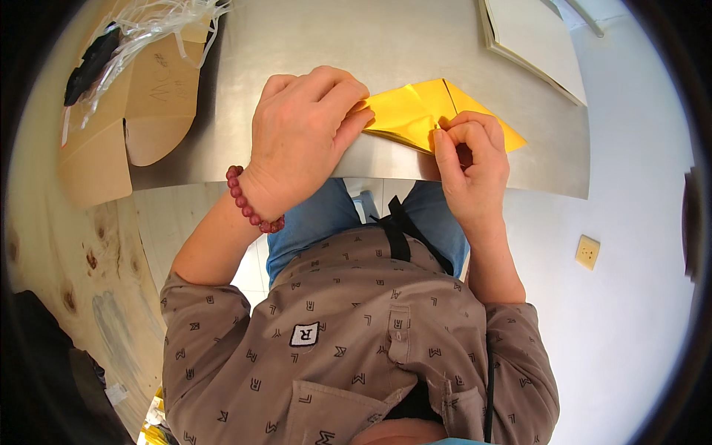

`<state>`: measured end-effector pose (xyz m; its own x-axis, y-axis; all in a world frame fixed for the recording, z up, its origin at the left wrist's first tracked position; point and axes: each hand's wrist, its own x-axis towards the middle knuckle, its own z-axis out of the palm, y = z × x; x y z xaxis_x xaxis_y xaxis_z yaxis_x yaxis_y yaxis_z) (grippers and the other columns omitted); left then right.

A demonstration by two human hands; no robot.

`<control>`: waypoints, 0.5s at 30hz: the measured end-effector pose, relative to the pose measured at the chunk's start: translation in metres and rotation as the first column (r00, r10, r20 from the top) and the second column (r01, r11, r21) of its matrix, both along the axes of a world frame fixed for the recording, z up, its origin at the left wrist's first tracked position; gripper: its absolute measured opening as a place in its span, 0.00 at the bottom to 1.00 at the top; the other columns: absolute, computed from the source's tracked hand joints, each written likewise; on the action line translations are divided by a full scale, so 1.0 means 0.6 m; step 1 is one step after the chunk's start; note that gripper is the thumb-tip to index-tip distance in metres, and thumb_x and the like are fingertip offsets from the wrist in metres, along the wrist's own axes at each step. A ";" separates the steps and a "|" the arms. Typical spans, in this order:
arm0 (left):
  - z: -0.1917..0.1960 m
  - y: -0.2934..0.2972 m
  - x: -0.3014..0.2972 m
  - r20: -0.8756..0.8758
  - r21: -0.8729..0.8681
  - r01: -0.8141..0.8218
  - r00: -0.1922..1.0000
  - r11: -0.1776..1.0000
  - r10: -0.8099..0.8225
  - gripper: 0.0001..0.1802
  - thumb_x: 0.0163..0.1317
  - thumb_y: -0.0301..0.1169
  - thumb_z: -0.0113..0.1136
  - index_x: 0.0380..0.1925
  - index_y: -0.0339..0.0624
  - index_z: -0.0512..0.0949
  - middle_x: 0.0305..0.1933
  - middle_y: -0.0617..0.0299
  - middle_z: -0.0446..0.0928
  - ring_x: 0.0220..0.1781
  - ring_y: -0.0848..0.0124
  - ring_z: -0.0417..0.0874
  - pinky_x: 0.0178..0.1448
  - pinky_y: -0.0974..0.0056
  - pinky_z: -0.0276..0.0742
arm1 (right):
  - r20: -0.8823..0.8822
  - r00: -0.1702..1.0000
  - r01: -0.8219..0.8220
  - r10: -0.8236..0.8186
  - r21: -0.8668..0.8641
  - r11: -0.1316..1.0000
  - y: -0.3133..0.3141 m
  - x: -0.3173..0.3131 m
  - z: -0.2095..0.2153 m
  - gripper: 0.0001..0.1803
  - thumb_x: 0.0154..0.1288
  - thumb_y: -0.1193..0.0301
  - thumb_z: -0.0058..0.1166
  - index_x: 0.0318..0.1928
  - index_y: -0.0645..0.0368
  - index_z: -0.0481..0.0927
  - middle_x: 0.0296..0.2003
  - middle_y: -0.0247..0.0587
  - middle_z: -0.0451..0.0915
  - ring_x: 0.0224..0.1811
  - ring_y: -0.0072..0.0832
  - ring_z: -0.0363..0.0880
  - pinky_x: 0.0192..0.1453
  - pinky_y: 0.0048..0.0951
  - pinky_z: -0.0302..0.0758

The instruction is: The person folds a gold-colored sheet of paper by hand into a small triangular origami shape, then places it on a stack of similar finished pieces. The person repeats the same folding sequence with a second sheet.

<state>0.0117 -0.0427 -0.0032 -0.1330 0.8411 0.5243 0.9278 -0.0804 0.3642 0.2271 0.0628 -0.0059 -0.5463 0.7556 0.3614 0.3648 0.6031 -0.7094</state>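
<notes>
A folded sheet of shiny yellow paper (412, 109) lies at the near part of the metal table (356, 44), its right end drawn out to a point. My left hand (308, 119) pinches the paper's left end between thumb and fingers. With thumb and forefinger, my right hand (475, 152) grips its front edge, right of the middle. Part of the paper is hidden behind the right fingers. A dark crease runs from the upper corner of the paper down toward my right hand.
An opened cardboard box (159, 104) with clear plastic strips (167, 26) and a black item (90, 65) occupies the table's left side. A stack of white sheets (538, 44) lies at the far right. A wall socket (587, 252) is at the right.
</notes>
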 end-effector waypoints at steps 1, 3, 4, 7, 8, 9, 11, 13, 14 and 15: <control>0.000 0.001 0.000 -0.006 0.019 0.006 1.000 1.000 -0.006 0.11 0.62 0.33 0.72 0.42 0.48 0.83 0.42 0.67 0.83 0.40 0.64 0.84 0.54 0.59 0.73 | 0.009 1.000 -0.004 0.003 0.032 0.999 0.002 -0.001 0.000 0.07 0.64 0.79 0.66 0.33 0.62 0.79 0.42 0.43 0.80 0.43 0.34 0.78 0.41 0.32 0.77; 0.003 0.001 0.001 -0.014 0.056 0.011 1.000 0.998 -0.010 0.11 0.62 0.32 0.72 0.43 0.48 0.83 0.46 0.66 0.84 0.44 0.64 0.84 0.55 0.59 0.73 | 0.021 1.000 -0.010 0.008 0.089 0.996 0.006 -0.003 -0.001 0.07 0.64 0.80 0.66 0.33 0.62 0.79 0.42 0.43 0.81 0.43 0.36 0.78 0.42 0.33 0.77; 0.006 -0.004 0.005 -0.016 0.076 0.010 1.000 0.997 -0.009 0.11 0.61 0.32 0.72 0.43 0.48 0.83 0.48 0.66 0.84 0.47 0.64 0.85 0.55 0.59 0.73 | 0.032 0.999 -0.007 0.004 0.095 0.995 0.006 -0.003 0.000 0.07 0.64 0.80 0.67 0.33 0.62 0.79 0.42 0.43 0.81 0.43 0.36 0.78 0.42 0.33 0.78; 0.018 -0.032 0.024 -0.022 0.055 0.105 0.994 0.993 -0.104 0.16 0.59 0.32 0.73 0.47 0.46 0.84 0.57 0.64 0.83 0.57 0.64 0.84 0.59 0.57 0.72 | 0.036 0.999 0.002 -0.005 0.100 0.995 0.004 -0.004 0.002 0.07 0.63 0.81 0.67 0.33 0.62 0.79 0.42 0.43 0.81 0.43 0.37 0.78 0.43 0.33 0.78; 0.020 -0.044 0.032 0.002 0.030 0.146 0.989 0.989 -0.146 0.18 0.58 0.32 0.73 0.49 0.46 0.84 0.60 0.63 0.83 0.61 0.64 0.84 0.60 0.56 0.72 | 0.032 0.999 0.001 -0.004 0.103 0.995 0.004 -0.004 0.002 0.07 0.63 0.81 0.67 0.33 0.62 0.79 0.42 0.43 0.81 0.43 0.36 0.78 0.42 0.33 0.77; 0.019 -0.053 0.040 0.007 0.010 0.181 0.983 0.983 -0.181 0.20 0.57 0.32 0.73 0.51 0.44 0.84 0.62 0.62 0.82 0.63 0.64 0.83 0.61 0.55 0.72 | 0.029 1.000 -0.006 0.003 0.102 0.995 0.002 -0.005 0.003 0.07 0.63 0.81 0.67 0.33 0.62 0.79 0.41 0.43 0.81 0.44 0.36 0.79 0.42 0.33 0.77; 0.014 -0.065 0.050 0.062 -0.026 0.244 0.968 0.970 -0.242 0.25 0.55 0.33 0.74 0.54 0.42 0.84 0.65 0.61 0.81 0.67 0.64 0.81 0.64 0.53 0.71 | 0.050 0.999 -0.001 -0.004 0.087 0.996 0.001 -0.004 0.005 0.07 0.63 0.81 0.67 0.33 0.62 0.79 0.42 0.42 0.80 0.43 0.34 0.79 0.40 0.31 0.78; 0.011 -0.074 0.042 0.039 -0.093 0.244 0.970 0.965 -0.241 0.31 0.53 0.35 0.75 0.59 0.40 0.82 0.69 0.60 0.79 0.72 0.65 0.77 0.68 0.51 0.70 | 0.062 0.998 0.012 -0.015 0.047 0.999 -0.001 -0.003 0.007 0.07 0.64 0.81 0.66 0.33 0.62 0.79 0.43 0.42 0.80 0.43 0.31 0.79 0.38 0.28 0.78; 0.010 -0.078 0.038 0.029 -0.114 0.232 0.973 0.966 -0.230 0.32 0.54 0.36 0.75 0.60 0.40 0.82 0.70 0.60 0.78 0.73 0.65 0.76 0.69 0.51 0.69 | 0.063 0.998 0.023 -0.024 0.019 1.000 -0.003 -0.002 0.008 0.07 0.65 0.81 0.66 0.33 0.62 0.79 0.44 0.42 0.80 0.42 0.29 0.80 0.37 0.27 0.78; 0.009 -0.080 0.035 0.021 -0.133 0.223 0.975 0.966 -0.223 0.32 0.54 0.36 0.75 0.61 0.40 0.81 0.71 0.60 0.78 0.74 0.65 0.76 0.69 0.51 0.69 | 0.067 0.997 0.038 -0.037 -0.009 0.999 -0.003 -0.002 0.008 0.07 0.65 0.81 0.66 0.33 0.62 0.80 0.45 0.42 0.80 0.41 0.27 0.80 0.36 0.26 0.78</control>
